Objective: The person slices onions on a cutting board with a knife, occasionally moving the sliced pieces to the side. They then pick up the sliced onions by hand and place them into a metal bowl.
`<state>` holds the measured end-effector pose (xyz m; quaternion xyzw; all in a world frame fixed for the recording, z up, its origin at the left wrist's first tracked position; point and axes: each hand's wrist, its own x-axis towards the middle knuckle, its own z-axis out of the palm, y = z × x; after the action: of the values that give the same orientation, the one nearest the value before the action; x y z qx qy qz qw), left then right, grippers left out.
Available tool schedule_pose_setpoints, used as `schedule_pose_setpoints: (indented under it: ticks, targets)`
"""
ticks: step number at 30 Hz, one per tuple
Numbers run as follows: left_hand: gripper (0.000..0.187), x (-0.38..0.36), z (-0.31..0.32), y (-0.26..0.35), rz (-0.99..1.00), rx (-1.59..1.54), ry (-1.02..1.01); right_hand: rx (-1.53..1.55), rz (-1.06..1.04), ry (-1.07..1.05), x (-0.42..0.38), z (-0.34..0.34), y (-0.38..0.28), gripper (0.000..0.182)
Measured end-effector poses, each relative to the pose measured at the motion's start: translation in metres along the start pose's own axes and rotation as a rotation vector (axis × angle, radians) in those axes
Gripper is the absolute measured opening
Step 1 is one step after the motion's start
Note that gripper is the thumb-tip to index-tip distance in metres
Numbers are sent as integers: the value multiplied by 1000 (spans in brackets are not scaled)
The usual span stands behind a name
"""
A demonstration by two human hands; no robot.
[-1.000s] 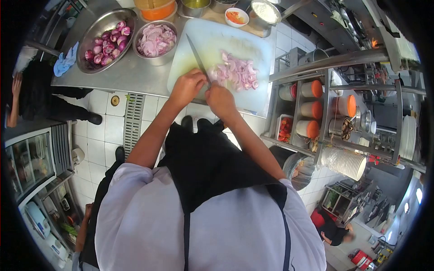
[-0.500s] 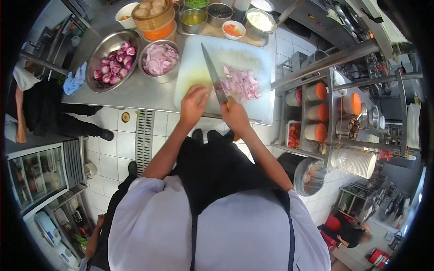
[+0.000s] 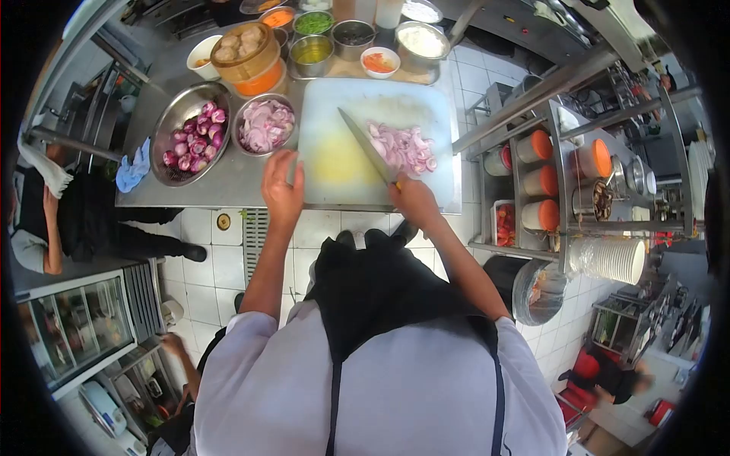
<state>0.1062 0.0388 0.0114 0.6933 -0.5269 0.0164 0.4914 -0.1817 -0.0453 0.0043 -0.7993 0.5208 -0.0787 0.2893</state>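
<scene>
Head view: right hand point(image 3: 414, 199) closed round the handle of a knife point(image 3: 363, 146), down by the near edge of the white cutting board point(image 3: 323, 114). Blade runs out over the board, tip to the far left. Can't tell if the edge touches the board or sits just above it. Sliced onion point(image 3: 407, 148) lies in a loose heap on the right half of the board, just right of the blade, spread a bit toward the near side. Left half of the board shows a wet yellowish patch.

Left hand point(image 3: 282, 186) is free of any object: fingers half bent and apart, just left of the board's near left corner, nearest to the small steel bowl point(image 3: 266, 154). Contact with the bowl or board edge can't be told from here.

Small bowl sits left of the board, full of more cut onion. Further left on the steel counter point(image 3: 217, 182): a perforated metal colander point(image 3: 169, 125), tilted, with whole peeled red onions point(image 3: 198, 144) in it. Blue cloth point(image 3: 134, 167) at the counter's left end.

Far side, left to right: bamboo steamer point(image 3: 258, 59) with dumplings, on an orange container; steel pot point(image 3: 310, 71) of yellow liquid; small white bowl point(image 3: 380, 74) with red-orange bits; metal tub point(image 3: 420, 62) of white powder.

Right of the counter: rack with orange-lidded containers point(image 3: 541, 144). Far left: another person point(image 3: 91, 220) in dark clothing.
</scene>
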Motion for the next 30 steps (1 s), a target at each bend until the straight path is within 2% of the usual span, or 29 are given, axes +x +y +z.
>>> schedule_pose_setpoints:
  ticks: [6,9,10,13,17,23,30]
  targets:
    - [39,-21,44,46,42,-126,-186,-26,-70,239,-18,-23,-10,26]
    - [42,-17,53,75,250,-22,-167,-65,-142,363,-25,-26,-6,30]
    - [50,-17,59,79,297,-45,-242,-83,-168,400,-26,-27,-5,31]
    - [57,-10,65,101,493,3,-483,-152,-218,399,-27,-29,0,33]
    - [60,-8,84,107,548,-30,-683,-171,-295,394,-30,-35,2,33]
    - [57,-1,103,90,617,-4,-666,-196,-255,300,-41,-50,10,34]
    - [55,19,99,56,521,68,-638,-249,-134,160,-89,-119,16,35]
